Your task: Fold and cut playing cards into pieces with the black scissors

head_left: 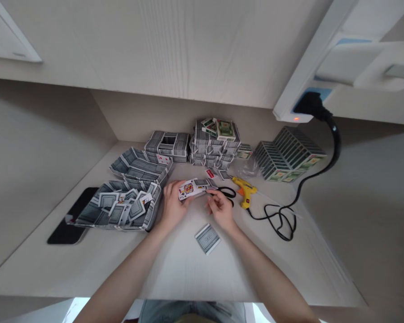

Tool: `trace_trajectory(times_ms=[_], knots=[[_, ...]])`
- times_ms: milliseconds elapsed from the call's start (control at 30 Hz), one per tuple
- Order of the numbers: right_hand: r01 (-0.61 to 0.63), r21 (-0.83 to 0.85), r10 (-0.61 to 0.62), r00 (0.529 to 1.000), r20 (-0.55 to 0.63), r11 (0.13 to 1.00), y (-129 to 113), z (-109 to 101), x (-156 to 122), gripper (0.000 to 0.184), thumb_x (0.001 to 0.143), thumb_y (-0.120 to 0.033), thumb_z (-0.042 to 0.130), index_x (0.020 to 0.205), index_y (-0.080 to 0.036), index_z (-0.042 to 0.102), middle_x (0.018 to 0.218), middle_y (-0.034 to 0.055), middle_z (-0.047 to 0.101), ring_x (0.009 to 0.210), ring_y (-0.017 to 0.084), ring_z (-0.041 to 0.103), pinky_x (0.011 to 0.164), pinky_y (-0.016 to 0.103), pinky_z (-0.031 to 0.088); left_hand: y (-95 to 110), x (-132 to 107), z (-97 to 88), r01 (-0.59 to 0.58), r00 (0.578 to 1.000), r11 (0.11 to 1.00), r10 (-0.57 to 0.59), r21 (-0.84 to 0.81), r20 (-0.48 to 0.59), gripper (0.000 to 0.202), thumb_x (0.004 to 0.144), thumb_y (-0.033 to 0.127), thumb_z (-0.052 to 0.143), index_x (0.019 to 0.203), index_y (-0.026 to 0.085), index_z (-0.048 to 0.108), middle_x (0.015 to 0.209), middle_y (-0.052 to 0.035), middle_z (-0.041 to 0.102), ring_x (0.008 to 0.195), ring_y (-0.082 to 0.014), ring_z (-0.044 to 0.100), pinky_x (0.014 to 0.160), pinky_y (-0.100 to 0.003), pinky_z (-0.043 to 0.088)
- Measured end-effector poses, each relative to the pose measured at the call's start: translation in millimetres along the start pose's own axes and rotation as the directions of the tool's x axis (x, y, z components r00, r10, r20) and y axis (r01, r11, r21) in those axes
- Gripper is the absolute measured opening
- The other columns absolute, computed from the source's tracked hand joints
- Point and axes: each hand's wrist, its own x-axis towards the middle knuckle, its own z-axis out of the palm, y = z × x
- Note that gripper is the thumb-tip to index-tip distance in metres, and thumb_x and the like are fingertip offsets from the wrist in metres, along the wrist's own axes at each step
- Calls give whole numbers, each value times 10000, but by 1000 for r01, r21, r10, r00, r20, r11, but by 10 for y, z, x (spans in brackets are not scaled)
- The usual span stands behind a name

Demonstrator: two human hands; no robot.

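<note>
- At left, a black, flat phone (67, 231) is partly covered by an open tray of grey-patterned cards (155, 208).
- The left hand's (175, 202) grip is closed on the left end of thin, white paper playing cards with a coloured figure (189, 188), over the pale wooden counter (178, 269).
- These cards should be light, springy, slick and easily creased; best held by their edges. Their exact number is unclear.
- The right hand (219, 208) has fingertips bunched at their right end; I cannot tell whether that grip pinches or merely touches.
- Farther right, black looped scissors (234, 194) show handles only, blades hidden.
</note>
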Motion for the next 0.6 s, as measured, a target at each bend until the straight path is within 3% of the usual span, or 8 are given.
trace_trajectory(times_ms=[100,233,400,500,600], knots=[[-11,12,11,1000,20,1000,-5,7,-3,324,768,-366,524,1044,-199,545,583,-21,555,400,96,439,387,218,379,55,2,-34,-1,996,999,4,36,-84,448,701,254,609,1118,199,453,1093,-95,497,1042,-261,440,899,-409,335],[-43,34,41,997,61,999,-35,28,-16,379,769,-378,535,1106,-206,523,586,-22,560,398,92,442,394,220,387,93,-6,-40,6,993,998,3,70,-121,454,715,253,598,1131,185,431,1101,-107,490,1050,-261,427,902,-410,324],[-122,182,114,992,52,976,-74,42,18,387,750,-465,545,1017,-185,554,623,-5,589,384,88,477,384,218,400,96,-20,-38,-15,984,999,22,41,-178,490,707,326,618,1131,189,415,1088,-109,500,1042,-256,437,891,-409,342],[-220,368,177,973,147,903,-97,41,52,419,740,-528,526,939,-163,578,736,47,638,495,127,566,457,256,470,117,-44,-33,-81,983,996,76,-23,-165,521,700,336,627,1143,197,391,1098,-104,505,1043,-240,450,891,-401,357],[-326,501,209,938,276,802,-108,37,58,442,737,-561,513,911,-163,598,840,82,660,703,185,621,582,311,512,175,-82,-20,-156,986,981,147,-118,-84,529,694,327,636,1148,208,392,1102,-93,521,1063,-229,454,899,-392,362]])
